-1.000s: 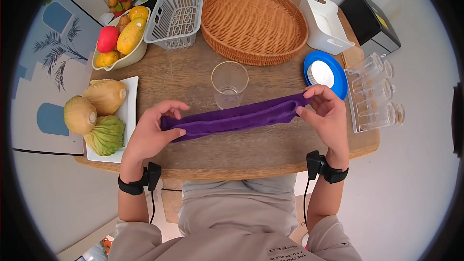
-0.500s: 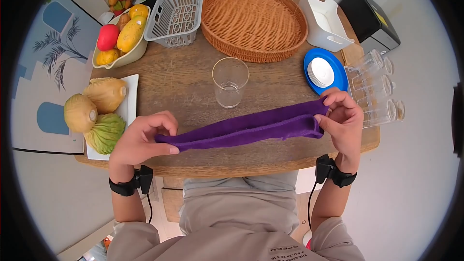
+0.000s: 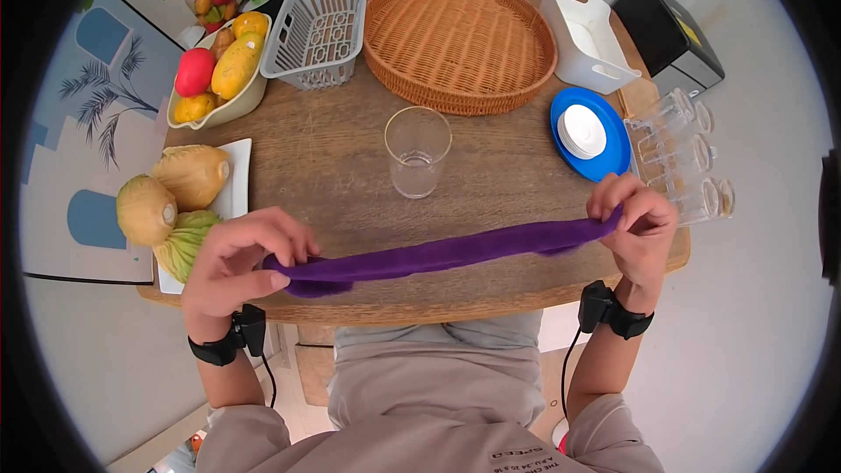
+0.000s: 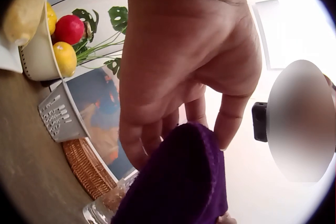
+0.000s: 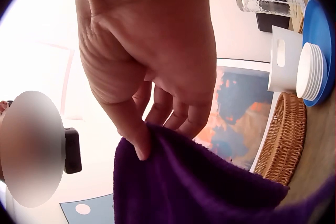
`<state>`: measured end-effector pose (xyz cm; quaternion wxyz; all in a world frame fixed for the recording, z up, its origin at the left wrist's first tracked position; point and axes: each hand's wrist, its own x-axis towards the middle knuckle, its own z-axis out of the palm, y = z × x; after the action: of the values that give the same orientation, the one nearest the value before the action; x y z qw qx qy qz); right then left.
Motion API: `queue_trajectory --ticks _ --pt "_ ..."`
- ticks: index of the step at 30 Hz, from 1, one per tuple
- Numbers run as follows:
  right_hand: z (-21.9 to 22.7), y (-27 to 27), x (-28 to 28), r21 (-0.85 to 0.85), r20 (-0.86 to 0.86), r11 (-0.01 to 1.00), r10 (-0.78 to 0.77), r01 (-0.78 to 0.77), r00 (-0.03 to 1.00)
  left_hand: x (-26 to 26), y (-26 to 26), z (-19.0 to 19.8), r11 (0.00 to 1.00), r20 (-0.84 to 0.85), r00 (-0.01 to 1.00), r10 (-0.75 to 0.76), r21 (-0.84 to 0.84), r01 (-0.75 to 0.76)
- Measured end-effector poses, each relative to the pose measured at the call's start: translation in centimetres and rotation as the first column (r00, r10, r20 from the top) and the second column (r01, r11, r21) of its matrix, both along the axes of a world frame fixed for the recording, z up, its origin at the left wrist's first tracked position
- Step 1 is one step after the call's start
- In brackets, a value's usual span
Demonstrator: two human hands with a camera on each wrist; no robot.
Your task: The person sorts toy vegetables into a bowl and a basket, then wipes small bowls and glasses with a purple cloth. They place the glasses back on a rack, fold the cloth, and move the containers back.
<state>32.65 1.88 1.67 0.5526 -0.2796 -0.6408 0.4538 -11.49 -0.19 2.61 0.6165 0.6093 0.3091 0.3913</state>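
A folded purple cloth [image 3: 438,252] stretches in a long narrow strip between both hands, above the near part of the table. My left hand [image 3: 236,264] pinches its left end between thumb and fingers; in the left wrist view the cloth [image 4: 173,187] hangs in a rounded fold below the fingertips. The right end is pinched by my right hand [image 3: 638,226], thumb on the near side in the right wrist view, where the cloth [image 5: 173,176] drapes down. Beyond the strip stands an upright clear drinking glass [image 3: 415,158] with a gold rim.
At the back are a grey plastic basket [image 3: 298,26], a round wicker tray [image 3: 455,44] and a white bin [image 3: 587,44]. Small white dishes [image 3: 582,131] sit on a blue plate [image 3: 620,144]. Glass mugs [image 3: 692,158] line the right edge. Vegetables [image 3: 188,177] and a fruit bowl [image 3: 250,98] stand left.
Both hands have moved apart, left hand leftward, right hand rightward and nearer the body. The purple cloth has been drawn longer and narrower, its open fold now turned over.
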Motion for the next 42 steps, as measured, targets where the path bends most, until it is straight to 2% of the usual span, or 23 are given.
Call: queue_trajectory --ticks 3,6,9,10,11,12,13,14,15,16,17,18,19,21,22,24,25,28,29,31,34,37,42 --pt "-0.1 0.0 0.4 -0.012 -0.011 0.999 0.030 -0.030 0.999 -0.9 -0.6 0.3 0.999 0.041 0.998 -0.043 -0.018 0.044" --pt "0.1 1.1 0.1 -0.032 0.024 0.999 0.025 -0.024 0.999 -1.5 0.5 0.4 0.999 -0.076 0.997 -0.033 0.025 0.034" --pt "-0.6 4.1 -1.9 -0.073 0.013 0.994 -0.086 0.087 0.996 -0.9 3.7 -1.4 0.987 -0.148 0.977 0.153 0.063 -0.145" --pt "-1.1 5.6 -2.8 -0.090 0.021 0.984 -0.151 0.152 0.988 -0.2 5.3 -2.2 0.955 -0.137 0.947 0.289 0.114 -0.275" --pt "-1.9 7.2 -3.8 -0.107 0.029 0.970 -0.217 0.219 0.976 1.0 7.2 -3.0 0.903 -0.119 0.901 0.418 0.162 -0.398" --pt "-3.5 9.0 -4.9 -0.046 0.045 0.944 -0.324 0.326 0.945 2.1 8.3 -4.1 0.834 -0.093 0.838 0.538 0.208 -0.512" --pt "-4.0 9.1 -6.2 0.092 0.242 0.856 -0.514 0.508 0.823 3.0 8.7 -5.7 0.691 -0.149 0.685 0.713 0.316 -0.650" --pt "-4.5 8.9 -7.2 0.260 0.394 0.731 -0.677 0.631 0.622 3.9 9.0 -7.2 0.515 -0.175 0.491 0.853 0.429 -0.742" --pt "-6.1 8.5 -7.7 0.104 0.360 0.739 -0.652 0.666 0.667 4.9 7.9 -8.0 0.539 -0.157 0.517 0.842 0.306 -0.785" --pt "-7.8 7.5 -8.2 -0.057 0.318 0.734 -0.630 0.677 0.709 6.4 6.3 -8.6 0.616 -0.060 0.613 0.788 0.052 -0.786" --pt "-8.6 5.9 -8.9 -0.244 0.237 0.741 -0.580 0.626 0.779 8.3 4.4 -7.9 0.616 -0.104 0.622 0.776 -0.083 -0.783" --pt "-9.4 4.6 -9.6 -0.422 0.143 0.729 -0.535 0.540 0.833 9.0 3.3 -8.6 0.672 -0.124 0.683 0.720 -0.118 -0.731" --pt "-10.3 4.2 -10.2 -0.431 0.137 0.755 -0.486 0.494 0.863 9.6 2.7 -9.2 0.733 -0.128 0.746 0.653 -0.138 -0.666" --pt "-11.5 3.3 -11.5 -0.460 0.128 0.792 -0.388 0.401 0.913 11.3 2.6 -9.1 0.770 -0.138 0.769 0.624 -0.060 -0.636" --pt "-11.4 3.1 -11.8 -0.431 0.183 0.809 -0.357 0.401 0.916 11.8 2.7 -8.9 0.788 -0.142 0.782 0.606 -0.023 -0.615" --pt "-9.7 3.5 -12.0 -0.356 0.291 0.847 -0.301 0.394 0.908 11.2 4.2 -8.8 0.850 -0.139 0.850 0.509 -0.072 -0.521" --pt "-8.0 3.7 -11.9 -0.346 0.424 0.849 -0.238 0.399 0.874 10.9 4.9 -8.5 0.887 -0.137 0.889 0.438 -0.097 -0.452" --pt "-8.7 4.6 -11.8 -0.036 0.677 0.927 -0.251 0.373 0.691 10.1 6.0 -9.3 0.940 -0.102 0.947 0.303 -0.132 -0.315" --pt "-8.7 4.7 -12.0 0.004 0.657 0.937 -0.266 0.349 0.706 10.1 6.3 -9.6 0.949 -0.086 0.958 0.273 -0.139 -0.283" --pt "-8.8 4.7 -12.8 0.082 0.616 0.950 -0.285 0.301 0.735 11.4 5.6 -9.0 0.926 0.001 0.942 0.334 -0.185 -0.329" --pt "-8.4 4.7 -13.8 -0.014 0.489 0.953 -0.256 0.301 0.834 12.9 4.7 -8.4 0.890 0.071 0.910 0.408 -0.253 -0.379" --pt "-9.1 4.6 -14.5 -0.387 0.115 0.915 -0.078 0.117 0.990 13.8 4.6 -8.6 0.887 0.150 0.882 0.448 -0.198 -0.417" --pt "-8.5 3.5 -16.1 -0.409 -0.081 0.907 -0.149 0.103 0.986 15.2 4.7 -8.4 0.843 0.233 0.810 0.537 -0.167 -0.511"
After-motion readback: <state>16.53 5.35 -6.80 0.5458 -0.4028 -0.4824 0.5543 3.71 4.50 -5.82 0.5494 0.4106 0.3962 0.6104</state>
